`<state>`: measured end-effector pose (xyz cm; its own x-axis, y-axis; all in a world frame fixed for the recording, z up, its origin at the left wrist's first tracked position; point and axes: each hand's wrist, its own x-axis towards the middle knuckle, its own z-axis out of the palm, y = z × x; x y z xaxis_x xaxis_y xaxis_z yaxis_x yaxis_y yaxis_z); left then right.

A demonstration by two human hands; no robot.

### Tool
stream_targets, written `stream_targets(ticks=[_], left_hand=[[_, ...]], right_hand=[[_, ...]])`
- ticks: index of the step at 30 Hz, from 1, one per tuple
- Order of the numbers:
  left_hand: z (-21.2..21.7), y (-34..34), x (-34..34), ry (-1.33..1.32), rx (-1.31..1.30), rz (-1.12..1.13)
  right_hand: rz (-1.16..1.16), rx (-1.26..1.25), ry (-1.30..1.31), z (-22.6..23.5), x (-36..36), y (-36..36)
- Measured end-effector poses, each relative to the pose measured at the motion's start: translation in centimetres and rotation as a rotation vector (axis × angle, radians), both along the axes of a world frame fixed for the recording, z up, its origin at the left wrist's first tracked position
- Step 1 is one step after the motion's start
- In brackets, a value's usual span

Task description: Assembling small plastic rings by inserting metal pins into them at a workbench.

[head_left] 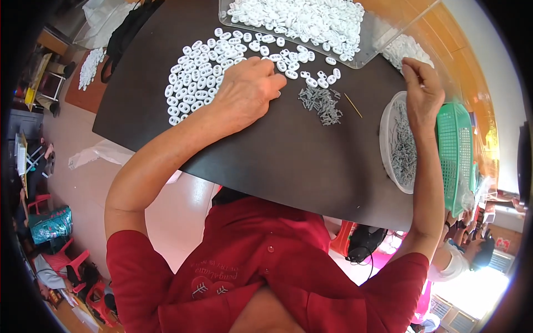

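Small white oval plastic pieces with two holes lie spread over the left part of the dark table, with several more to the right. My left hand rests at the right edge of this spread, fingers curled under; whatever they hold is hidden. A little pile of grey plastic pegs lies right of it, beside a thin gold-coloured stick. Over the far edge of a round white tub of grey pegs, my right hand is raised with thumb and fingertips together. I cannot make out anything between them.
A clear tray heaped with white pieces stands at the far side. More white pieces are piled to its right. A green plastic basket is beyond my right forearm. The table's near edge runs along my body. Other people sit at far right.
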<state>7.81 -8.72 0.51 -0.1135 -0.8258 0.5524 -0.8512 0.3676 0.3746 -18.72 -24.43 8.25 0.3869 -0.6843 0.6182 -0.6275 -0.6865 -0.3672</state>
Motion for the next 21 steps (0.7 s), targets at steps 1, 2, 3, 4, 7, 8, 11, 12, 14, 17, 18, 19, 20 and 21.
stream_targets(ticks=[1,2,3,4,7,8,11,12,14,17,18,19,20,21], left_hand=[[-0.4,-0.1,-0.1,-0.077,0.008,-0.003],[-0.6,-0.2,-0.3,-0.154,0.015,-0.006],[-0.6,-0.2,-0.3,-0.149,0.011,-0.01],[-0.4,-0.1,-0.4,-0.165,0.013,-0.017],[-0.4,0.1,-0.6,-0.198,0.006,-0.034],[-0.5,0.2,-0.7,-0.221,0.001,-0.04],[-0.8,0.7,-1.1,-0.319,-0.097,-0.065],[-0.9,0.9,-1.2,-0.384,-0.113,-0.059],[-0.9,1.2,-1.6,-0.414,-0.143,-0.065],[-1.0,1.6,-1.9,-0.502,-0.173,-0.07],[-1.0,1.7,-2.0,-0.559,-0.17,-0.07],[-1.0,1.8,-2.0,-0.558,-0.17,-0.07],[-1.0,1.9,-2.1,-0.504,-0.165,-0.063],[-1.0,2.0,-2.2,-0.449,-0.159,-0.057]], right_hand=[[0.044,-0.003,-0.002,-0.1,0.3,0.8],[0.04,-0.007,0.003,0.0,0.8,1.6],[0.108,-0.005,0.003,-0.1,1.4,2.4],[0.174,-0.001,0.003,-0.2,1.8,3.2],[0.271,-0.032,0.058,-1.2,2.8,4.8],[0.263,-0.033,0.063,-1.6,3.0,5.3],[0.366,0.011,0.112,-2.8,3.5,6.9],[0.381,0.073,0.132,-3.1,3.7,7.4],[0.396,0.138,0.153,-3.9,3.9,7.9],[0.435,0.129,0.207,-4.9,4.3,8.2],[0.435,0.129,0.208,-5.3,4.5,8.3],[0.44,0.077,0.241,-5.6,4.7,8.3],[0.445,0.024,0.274,-5.9,5.0,8.4],[0.444,0.025,0.275,-6.1,5.3,8.5]])
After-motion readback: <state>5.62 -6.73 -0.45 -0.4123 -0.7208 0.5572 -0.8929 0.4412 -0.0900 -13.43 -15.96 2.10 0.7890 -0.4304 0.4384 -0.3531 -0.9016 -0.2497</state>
